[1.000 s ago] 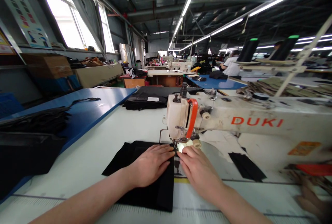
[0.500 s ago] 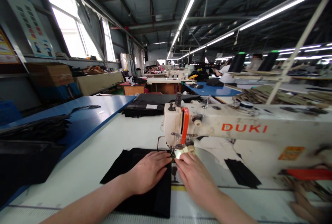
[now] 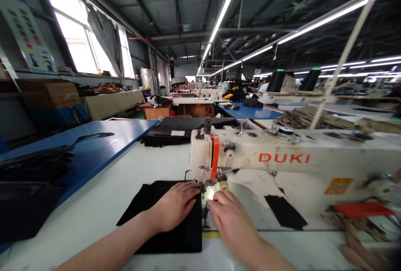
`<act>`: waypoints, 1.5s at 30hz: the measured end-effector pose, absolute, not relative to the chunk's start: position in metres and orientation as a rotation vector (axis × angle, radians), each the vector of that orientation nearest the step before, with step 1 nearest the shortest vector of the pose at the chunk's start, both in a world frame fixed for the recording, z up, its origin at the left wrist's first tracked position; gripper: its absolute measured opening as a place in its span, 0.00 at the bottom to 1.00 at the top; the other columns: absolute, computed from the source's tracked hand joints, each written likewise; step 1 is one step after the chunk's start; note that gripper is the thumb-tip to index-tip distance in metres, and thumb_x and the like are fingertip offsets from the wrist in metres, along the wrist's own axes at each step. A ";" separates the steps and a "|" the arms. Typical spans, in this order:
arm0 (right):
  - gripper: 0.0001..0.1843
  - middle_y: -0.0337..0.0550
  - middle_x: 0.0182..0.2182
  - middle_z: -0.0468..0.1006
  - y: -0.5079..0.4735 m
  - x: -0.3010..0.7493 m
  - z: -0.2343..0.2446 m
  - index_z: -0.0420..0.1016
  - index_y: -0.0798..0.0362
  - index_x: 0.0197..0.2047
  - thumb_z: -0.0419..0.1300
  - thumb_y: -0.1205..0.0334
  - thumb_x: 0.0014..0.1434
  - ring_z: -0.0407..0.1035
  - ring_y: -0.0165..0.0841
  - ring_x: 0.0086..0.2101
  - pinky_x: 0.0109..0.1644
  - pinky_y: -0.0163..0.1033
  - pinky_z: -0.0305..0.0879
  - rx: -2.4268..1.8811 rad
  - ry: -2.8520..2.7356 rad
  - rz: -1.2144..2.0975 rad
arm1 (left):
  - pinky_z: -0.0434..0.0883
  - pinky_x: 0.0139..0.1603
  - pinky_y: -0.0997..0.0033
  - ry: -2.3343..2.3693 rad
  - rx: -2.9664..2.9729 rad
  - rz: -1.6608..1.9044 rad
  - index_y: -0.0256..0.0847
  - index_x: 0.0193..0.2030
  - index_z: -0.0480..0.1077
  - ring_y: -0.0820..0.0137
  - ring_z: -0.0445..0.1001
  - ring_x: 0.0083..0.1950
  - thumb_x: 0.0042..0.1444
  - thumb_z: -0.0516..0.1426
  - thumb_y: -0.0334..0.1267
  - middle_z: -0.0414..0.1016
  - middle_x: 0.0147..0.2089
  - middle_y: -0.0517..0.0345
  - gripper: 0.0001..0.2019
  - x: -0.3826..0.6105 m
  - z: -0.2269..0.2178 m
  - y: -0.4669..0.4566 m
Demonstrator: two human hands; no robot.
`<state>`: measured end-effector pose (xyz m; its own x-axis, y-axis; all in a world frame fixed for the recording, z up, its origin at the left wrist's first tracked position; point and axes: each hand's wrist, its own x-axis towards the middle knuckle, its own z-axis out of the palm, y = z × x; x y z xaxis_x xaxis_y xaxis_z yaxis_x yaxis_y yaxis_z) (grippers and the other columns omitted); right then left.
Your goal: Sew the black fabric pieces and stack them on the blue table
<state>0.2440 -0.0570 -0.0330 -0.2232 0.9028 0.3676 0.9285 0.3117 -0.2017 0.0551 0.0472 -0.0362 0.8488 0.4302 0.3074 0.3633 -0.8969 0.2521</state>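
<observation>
A black fabric piece (image 3: pixel 184 237) lies flat on the pale sewing table, its right edge beside the needle area of the white sewing machine (image 3: pixel 282 145). My left hand (image 3: pixel 175 206) rests on top of the fabric with its fingers stretched out flat, fingertips close to the presser foot (image 3: pixel 203 187). Just right of the fabric's edge, my right hand (image 3: pixel 233 216) sits low by the lit needle area. Its fingers are curled in and pressed together; whatever they may pinch is hidden.
Behind the machine head lies a stack of black pieces (image 3: pixel 163 131) with a white label. Dark fabric (image 3: pixel 28 204) spreads over the blue table (image 3: pixel 90 145) at left. A small black strip (image 3: pixel 286 211) lies under the machine arm. A thread-stand pole (image 3: pixel 341 62) rises at right.
The view has shifted slightly. The fabric's near edge has moved away from me, toward the machine. My right hand has drawn a little back from the needle; my left stays flat on the fabric.
</observation>
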 end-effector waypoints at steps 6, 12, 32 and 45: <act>0.12 0.43 0.34 0.67 -0.057 0.246 -0.032 0.72 0.51 0.38 0.49 0.73 0.61 0.61 0.37 0.38 0.43 0.43 0.60 -1.602 -2.138 -0.077 | 0.60 0.63 0.58 0.629 2.827 0.545 0.42 0.58 0.63 0.64 0.62 0.62 0.63 0.49 0.34 0.65 0.61 0.52 0.17 0.055 -0.038 0.047; 0.13 0.43 0.33 0.68 -0.056 0.246 -0.034 0.72 0.50 0.38 0.49 0.72 0.61 0.62 0.37 0.38 0.42 0.43 0.60 -1.601 -2.126 -0.052 | 0.60 0.63 0.57 0.644 2.817 0.552 0.41 0.57 0.64 0.63 0.63 0.62 0.62 0.49 0.34 0.66 0.60 0.51 0.17 0.057 -0.036 0.047; 0.13 0.42 0.32 0.69 -0.064 0.246 -0.028 0.73 0.51 0.36 0.48 0.71 0.63 0.64 0.36 0.36 0.41 0.42 0.62 -1.486 -2.102 -0.044 | 0.62 0.58 0.55 1.258 2.302 0.568 0.42 0.53 0.66 0.56 0.66 0.57 0.47 0.57 0.34 0.69 0.54 0.51 0.23 -0.036 -0.009 0.044; 0.14 0.44 0.33 0.71 -0.066 0.247 -0.032 0.73 0.51 0.37 0.47 0.67 0.64 0.66 0.38 0.37 0.42 0.44 0.64 -1.460 -2.124 -0.084 | 0.72 0.39 0.68 1.155 1.413 0.749 0.38 0.37 0.66 0.64 0.76 0.38 0.50 0.56 0.36 0.76 0.34 0.57 0.07 -0.101 0.017 0.025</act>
<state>0.2468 -0.0664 -0.0320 -0.2542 0.8433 0.4736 0.8780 0.4066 -0.2527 -0.1013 0.0252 0.0169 0.3228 0.9327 -0.1606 0.2340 0.0858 0.9684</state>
